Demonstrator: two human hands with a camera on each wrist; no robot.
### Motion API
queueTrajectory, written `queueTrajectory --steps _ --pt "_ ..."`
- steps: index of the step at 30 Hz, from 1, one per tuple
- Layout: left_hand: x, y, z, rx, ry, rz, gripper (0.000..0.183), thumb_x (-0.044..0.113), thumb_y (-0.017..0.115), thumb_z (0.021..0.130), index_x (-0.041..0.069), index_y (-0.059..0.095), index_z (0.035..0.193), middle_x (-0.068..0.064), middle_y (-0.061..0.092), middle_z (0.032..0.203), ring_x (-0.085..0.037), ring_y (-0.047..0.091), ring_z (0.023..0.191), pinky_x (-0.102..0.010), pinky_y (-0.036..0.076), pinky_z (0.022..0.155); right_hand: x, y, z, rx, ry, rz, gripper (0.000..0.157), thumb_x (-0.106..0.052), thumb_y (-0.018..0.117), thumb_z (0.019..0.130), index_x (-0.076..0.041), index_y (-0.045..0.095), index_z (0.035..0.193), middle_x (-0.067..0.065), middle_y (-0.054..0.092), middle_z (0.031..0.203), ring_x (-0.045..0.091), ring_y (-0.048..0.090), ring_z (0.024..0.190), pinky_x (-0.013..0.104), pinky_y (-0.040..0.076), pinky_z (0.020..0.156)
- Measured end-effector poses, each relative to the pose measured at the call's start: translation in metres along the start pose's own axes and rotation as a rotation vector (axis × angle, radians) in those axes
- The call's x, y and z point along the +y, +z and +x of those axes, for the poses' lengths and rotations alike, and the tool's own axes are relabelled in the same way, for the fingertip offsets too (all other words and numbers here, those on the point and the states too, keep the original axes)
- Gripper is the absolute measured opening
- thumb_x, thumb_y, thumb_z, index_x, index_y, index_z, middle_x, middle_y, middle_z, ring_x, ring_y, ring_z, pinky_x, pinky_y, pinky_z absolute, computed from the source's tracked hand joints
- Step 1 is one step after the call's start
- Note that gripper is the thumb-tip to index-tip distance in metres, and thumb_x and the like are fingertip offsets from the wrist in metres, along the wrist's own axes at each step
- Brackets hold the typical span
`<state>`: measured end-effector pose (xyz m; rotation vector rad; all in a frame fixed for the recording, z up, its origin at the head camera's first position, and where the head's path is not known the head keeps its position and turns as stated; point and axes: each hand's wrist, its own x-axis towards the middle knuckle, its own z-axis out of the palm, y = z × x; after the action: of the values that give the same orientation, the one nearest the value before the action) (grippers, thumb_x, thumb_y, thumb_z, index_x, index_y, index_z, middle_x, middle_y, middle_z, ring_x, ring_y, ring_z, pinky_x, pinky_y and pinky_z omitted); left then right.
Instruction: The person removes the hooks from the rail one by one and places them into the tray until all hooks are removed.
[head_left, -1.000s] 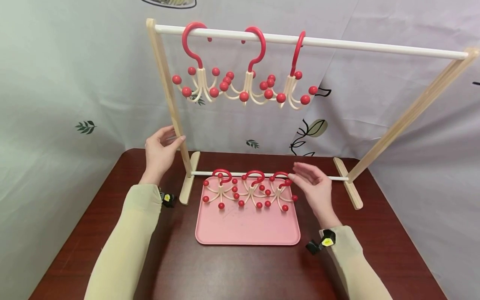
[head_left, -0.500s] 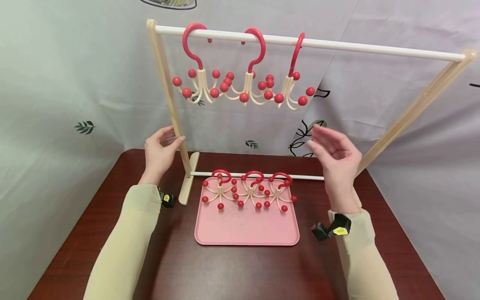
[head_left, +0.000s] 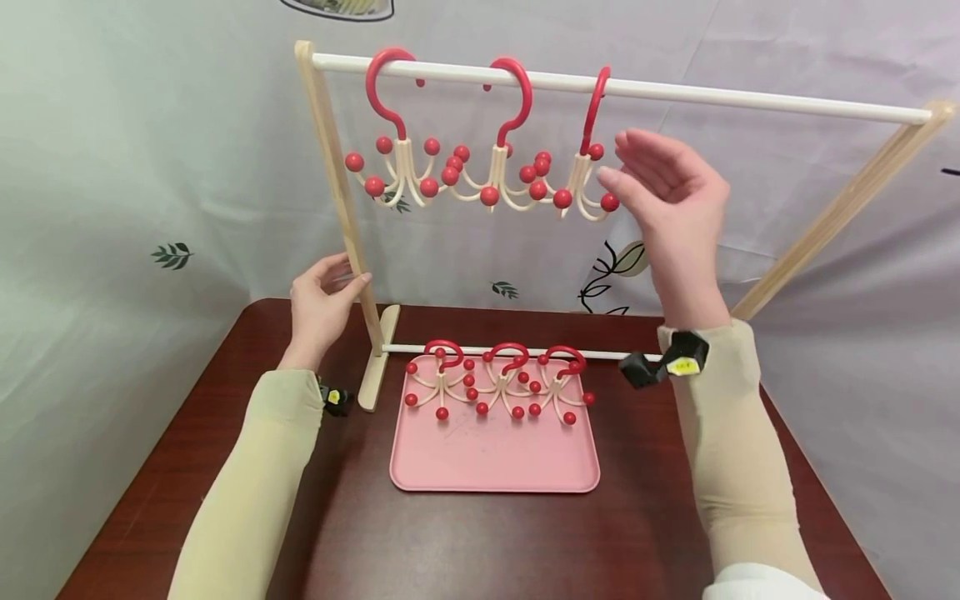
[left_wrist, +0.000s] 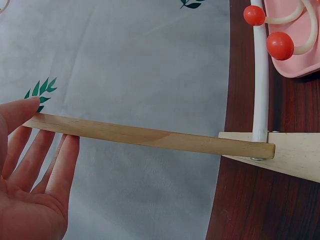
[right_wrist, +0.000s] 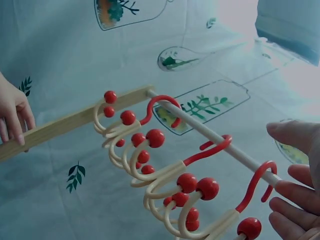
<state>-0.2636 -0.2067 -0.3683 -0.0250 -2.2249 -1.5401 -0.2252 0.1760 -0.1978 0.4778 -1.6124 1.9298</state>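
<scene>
My left hand [head_left: 318, 308] holds the left wooden post [head_left: 337, 183] of a clothes rack, thumb on one side and fingers on the other. From the rack's white top rail [head_left: 720, 96] hang three multi-arm hangers with red hooks and red ball tips: a left one [head_left: 403, 158], a middle one [head_left: 498, 162] and a right one [head_left: 581, 171]. Beside the right hanger, my right hand [head_left: 678, 200] is raised with fingers apart, holding nothing. In the right wrist view its fingers overlap the rail's near end. Part of the right post is hidden behind this forearm.
On the dark wooden table [head_left: 480, 550] lies a pink tray [head_left: 495, 458] with three more such hangers, including a right one [head_left: 557, 385]. Behind it runs the rack's lower white bar [head_left: 622, 355]. A patterned cloth [head_left: 187, 150] hangs behind.
My right hand has risen from beside the tray's right hanger, first to the right, then up to the right hanging hanger. My left hand stays on the post.
</scene>
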Motion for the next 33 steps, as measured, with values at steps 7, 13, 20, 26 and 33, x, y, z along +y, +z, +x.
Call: queueTrajectory --steps 7,13,20,26,33 --pt "0.0 0.0 0.0 0.0 0.001 0.003 0.047 0.026 0.077 0.094 0.01 0.066 0.137 -0.012 0.069 0.126 -0.025 0.068 0.113 -0.036 0.057 0.093 -0.003 0.019 0.024 -0.043 0.085 -0.144 0.044 -0.008 0.091 0.077 -0.007 0.076 0.118 0.009 0.072 0.12 0.019 0.065 0.116 0.027 0.047 0.105" --pt "0.001 0.001 0.0 0.004 0.005 -0.022 0.046 0.022 0.078 0.094 0.009 0.066 0.136 -0.013 0.07 0.125 -0.026 0.069 0.111 -0.034 0.058 0.091 0.002 0.023 0.029 -0.057 0.086 -0.173 0.041 -0.01 0.089 0.079 -0.009 0.076 0.118 0.009 0.073 0.113 0.022 0.066 0.11 0.028 0.049 0.101" --pt "-0.001 0.001 0.001 0.007 0.006 -0.005 0.045 0.025 0.077 0.094 0.01 0.067 0.135 -0.013 0.07 0.124 -0.025 0.069 0.112 -0.035 0.058 0.09 0.007 0.017 0.037 -0.002 0.058 -0.124 0.031 -0.009 0.09 0.079 -0.007 0.08 0.108 0.009 0.075 0.099 0.022 0.069 0.094 0.023 0.053 0.083" --pt "-0.003 0.001 0.001 0.015 0.011 0.003 0.044 0.025 0.077 0.094 0.01 0.067 0.134 -0.012 0.07 0.123 -0.023 0.069 0.11 -0.034 0.058 0.09 0.004 0.013 0.039 0.033 0.078 -0.158 0.023 -0.011 0.088 0.081 -0.006 0.081 0.103 0.006 0.076 0.093 0.02 0.067 0.088 0.027 0.047 0.067" --pt "-0.004 0.001 0.001 0.021 0.017 0.003 0.043 0.024 0.077 0.094 0.01 0.068 0.133 -0.011 0.071 0.122 -0.022 0.069 0.109 -0.034 0.058 0.09 0.007 0.011 0.045 0.057 0.096 -0.134 0.023 -0.01 0.088 0.081 -0.004 0.08 0.101 0.01 0.076 0.093 0.024 0.069 0.08 0.029 0.053 0.066"
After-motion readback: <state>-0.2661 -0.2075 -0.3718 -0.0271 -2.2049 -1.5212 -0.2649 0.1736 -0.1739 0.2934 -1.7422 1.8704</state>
